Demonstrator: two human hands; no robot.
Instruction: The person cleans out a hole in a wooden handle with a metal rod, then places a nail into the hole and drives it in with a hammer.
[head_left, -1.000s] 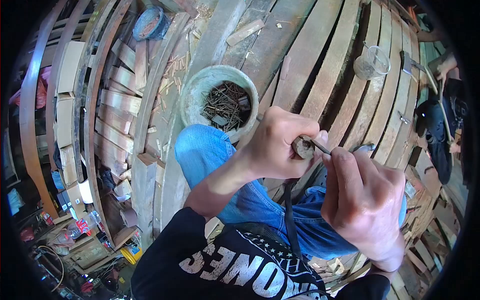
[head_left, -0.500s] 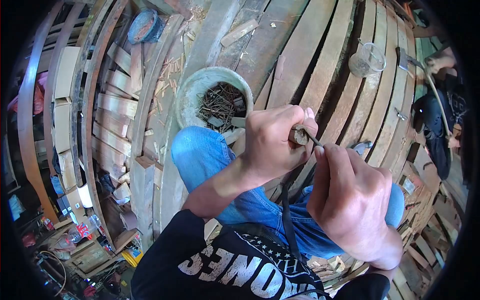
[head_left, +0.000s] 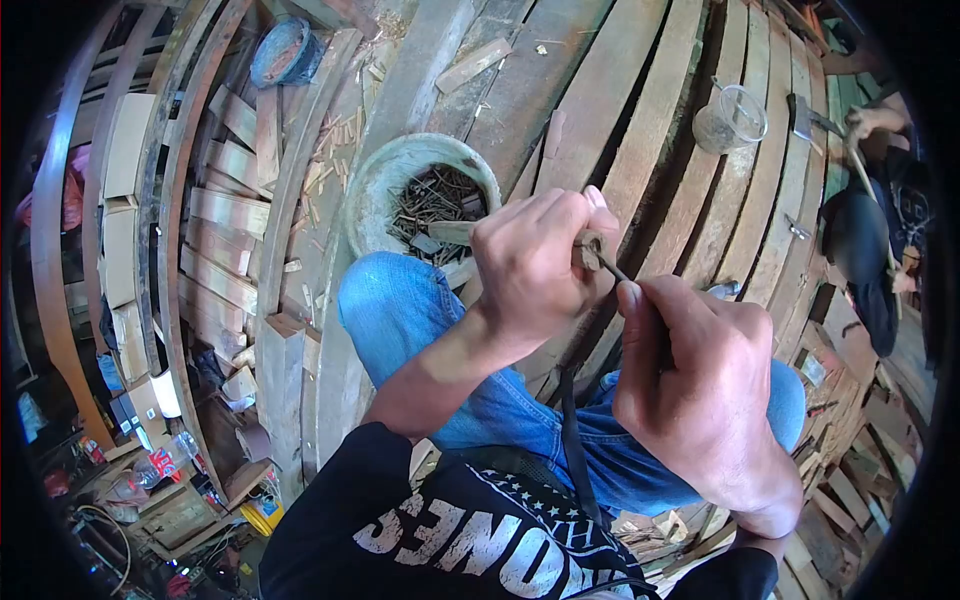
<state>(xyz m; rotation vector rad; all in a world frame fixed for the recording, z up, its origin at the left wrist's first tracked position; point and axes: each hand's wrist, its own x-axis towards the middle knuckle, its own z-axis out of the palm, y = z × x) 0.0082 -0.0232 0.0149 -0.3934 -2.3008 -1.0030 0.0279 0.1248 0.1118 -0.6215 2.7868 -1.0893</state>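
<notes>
My left hand [head_left: 540,270] is wrapped around a wooden stick-like piece [head_left: 588,250], perhaps a tool handle. Its blunt, rough end shows beside the thumb. On the other side of the fist a flat narrow strip [head_left: 450,232] sticks out over the bucket; whether it belongs to the same piece is hidden. Pinched in my right hand [head_left: 700,385] is a thin dark metal rod [head_left: 613,268], its far tip at the wooden end. Just beyond my left hand stands a whitish bucket [head_left: 365,190] holding many rusty nails or bolts [head_left: 430,195].
Wooden planks [head_left: 640,170] with gaps between them form the floor. A clear plastic tub [head_left: 715,135] and a hammer-like tool [head_left: 800,115] lie at upper right, near another person [head_left: 880,220]. A blue bucket [head_left: 285,55] stands upper left, with wood offcuts [head_left: 230,210] below.
Both hands have shifted slightly up and left, still gripping the same pieces. The flat strip reaches further over the bucket. At right, the other person's head has come into view.
</notes>
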